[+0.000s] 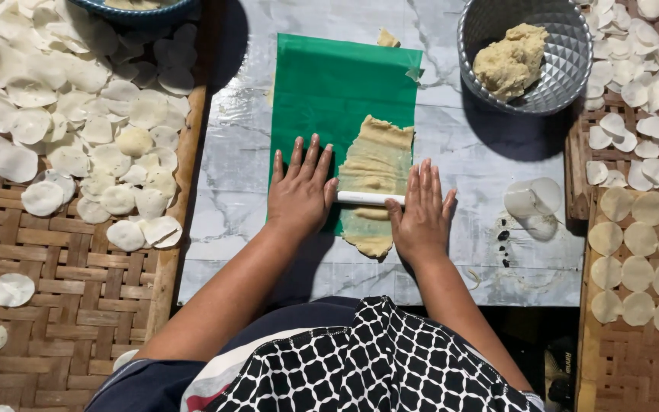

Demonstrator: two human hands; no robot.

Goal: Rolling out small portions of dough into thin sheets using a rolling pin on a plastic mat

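Observation:
A strip of pale yellow dough (377, 164) lies flattened on a green plastic sheet (329, 84) spread over a marbled board (467, 145). Across the dough lies a thin white rolling rod (369, 198). My left hand (300, 191) presses flat on the rod's left end, fingers spread. My right hand (421, 214) presses flat on its right end. The part of the rod under each palm is hidden.
A silver faceted bowl (566, 76) holding a lump of dough (511, 59) stands at the back right. Woven bamboo trays on the left (62, 252) and right (634, 358) carry several thin white and yellowish discs. A blue bowl (135, 11) sits at the back left.

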